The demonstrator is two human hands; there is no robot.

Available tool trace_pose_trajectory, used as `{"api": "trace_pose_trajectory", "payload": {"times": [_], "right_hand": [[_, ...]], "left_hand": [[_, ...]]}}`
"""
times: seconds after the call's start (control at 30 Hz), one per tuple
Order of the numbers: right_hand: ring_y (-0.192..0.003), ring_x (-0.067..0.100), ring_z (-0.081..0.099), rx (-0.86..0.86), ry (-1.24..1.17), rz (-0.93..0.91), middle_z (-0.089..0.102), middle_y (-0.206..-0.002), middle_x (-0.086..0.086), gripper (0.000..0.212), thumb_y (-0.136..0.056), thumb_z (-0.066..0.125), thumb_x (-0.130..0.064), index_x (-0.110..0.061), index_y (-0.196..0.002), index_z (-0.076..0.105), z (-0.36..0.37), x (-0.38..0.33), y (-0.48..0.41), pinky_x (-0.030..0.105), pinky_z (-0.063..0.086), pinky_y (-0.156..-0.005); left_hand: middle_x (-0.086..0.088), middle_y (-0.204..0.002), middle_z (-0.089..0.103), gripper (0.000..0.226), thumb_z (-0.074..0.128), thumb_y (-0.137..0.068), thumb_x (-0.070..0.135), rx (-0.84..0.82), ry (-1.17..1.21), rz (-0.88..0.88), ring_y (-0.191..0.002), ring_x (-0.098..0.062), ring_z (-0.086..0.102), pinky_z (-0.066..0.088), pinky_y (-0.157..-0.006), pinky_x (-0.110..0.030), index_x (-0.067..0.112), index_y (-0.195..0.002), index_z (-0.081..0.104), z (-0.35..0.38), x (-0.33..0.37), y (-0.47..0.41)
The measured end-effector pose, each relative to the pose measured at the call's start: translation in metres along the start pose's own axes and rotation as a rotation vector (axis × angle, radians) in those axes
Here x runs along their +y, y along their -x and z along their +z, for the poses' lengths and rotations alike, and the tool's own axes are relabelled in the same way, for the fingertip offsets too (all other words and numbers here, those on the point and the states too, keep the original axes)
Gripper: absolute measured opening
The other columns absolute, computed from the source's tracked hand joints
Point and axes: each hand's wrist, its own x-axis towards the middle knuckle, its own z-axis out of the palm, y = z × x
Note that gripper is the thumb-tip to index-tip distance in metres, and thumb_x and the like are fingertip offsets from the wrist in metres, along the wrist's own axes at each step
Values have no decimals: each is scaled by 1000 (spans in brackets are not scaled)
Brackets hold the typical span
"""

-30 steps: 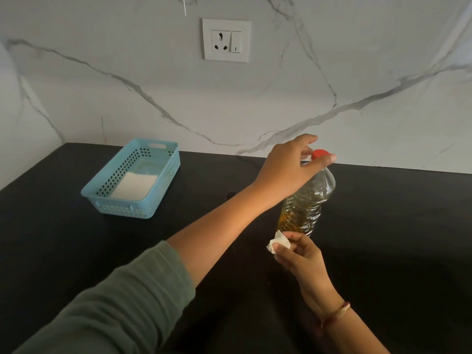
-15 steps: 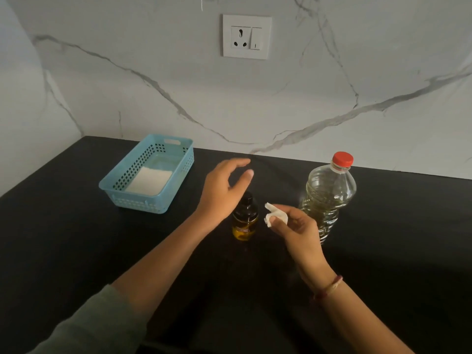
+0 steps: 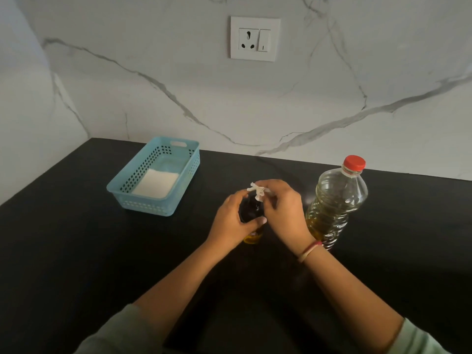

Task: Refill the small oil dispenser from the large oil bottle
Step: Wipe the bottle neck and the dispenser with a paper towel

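Blue basket [image 3: 146,206], wall socket [image 3: 255,38]

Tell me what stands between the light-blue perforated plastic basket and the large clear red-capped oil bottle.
The small dark glass oil dispenser, gripped by the left hand; the right hand pinches a white tissue at its top. Head view.

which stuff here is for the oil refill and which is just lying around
For the job: small oil dispenser gripped by the left hand; large oil bottle, capped; white paper scrap pinched by the right hand.
Lying about: blue basket with a white pad; wall socket.
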Motion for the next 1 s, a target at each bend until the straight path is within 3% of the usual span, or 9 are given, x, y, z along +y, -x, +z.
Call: {"api": "trace_pose_trajectory", "payload": {"times": [0.1, 0.23, 0.33, 0.4, 0.5, 0.63, 0.73, 0.87, 1.0], "right_hand": [[-97, 18, 62, -2, 41, -12, 64, -108, 6, 33, -82, 54, 8, -8, -105, 71, -2, -2, 0, 26, 52, -84], [-99, 19, 59, -18, 94, -17, 59, -113, 8, 32, -83, 54, 6, -7, -107, 70, -3, -2, 0, 22, 48, -82], [-97, 19, 60, -67, 142, -57, 61, -109, 7, 28, -84, 56, 3, -8, -106, 70, -1, -2, -1, 19, 46, -81], [-99, 21, 59, -102, 188, -84, 62, -108, 7, 26, -85, 57, 1, -8, -105, 71, 2, -3, -1, 24, 49, -83], [-103, 22, 57, -143, 280, -115, 63, -110, 6, 24, -87, 55, -3, -9, -104, 71, 6, -2, 1, 30, 50, -87], [-103, 20, 57, -134, 337, -139, 63, -111, 4, 20, -90, 57, -15, -11, -104, 71, 10, -2, 4, 25, 46, -84], [-102, 19, 57, -160, 373, -172, 63, -111, 3, 21, -92, 58, -22, -12, -104, 71, 9, -3, 7, 25, 46, -83], [-94, 27, 63, -154, 371, -219, 68, -102, 9, 13, -83, 67, -7, -6, -95, 73, 4, 1, 14, 33, 52, -79], [-94, 26, 63, -99, 254, -138, 69, -100, 9, 18, -85, 65, -4, -5, -102, 72, -2, 8, 18, 32, 53, -80]], "left_hand": [[11, -120, 56, 60, 76, -74, 39, 17, -3, 1, -107, 3, 49, 36, -82, -7, 26, -127, 51, 2, -2, 1], [13, -113, 58, 54, 75, -74, 40, 17, -6, -28, -103, 1, 53, 38, -82, -9, 27, -122, 56, 3, -6, 2], [19, -106, 56, 52, 76, -73, 41, 23, -18, -33, -93, 9, 52, 38, -78, -6, 27, -120, 58, 2, -3, 2], [22, -96, 55, 45, 75, -73, 41, 26, -14, -26, -87, 16, 51, 39, -72, -5, 28, -113, 59, 0, -2, 3], [19, -92, 58, 42, 70, -71, 46, 30, 1, -36, -84, 10, 54, 42, -71, -10, 26, -106, 60, 0, -1, 2], [11, -86, 62, 27, 67, -73, 43, 35, 12, -62, -80, -2, 60, 50, -69, -21, 26, -94, 60, 1, -2, 0], [11, -81, 63, 21, 68, -72, 42, 42, 17, -67, -77, -1, 60, 47, -65, -18, 30, -86, 58, 1, -1, -1], [13, -86, 66, 26, 77, -72, 36, 57, 51, -80, -81, 2, 61, 49, -69, -17, 30, -94, 64, 3, -3, -2], [14, -96, 69, 35, 79, -72, 35, 63, 77, -70, -88, 6, 61, 50, -78, -16, 28, -105, 68, 4, -4, -1]]}}
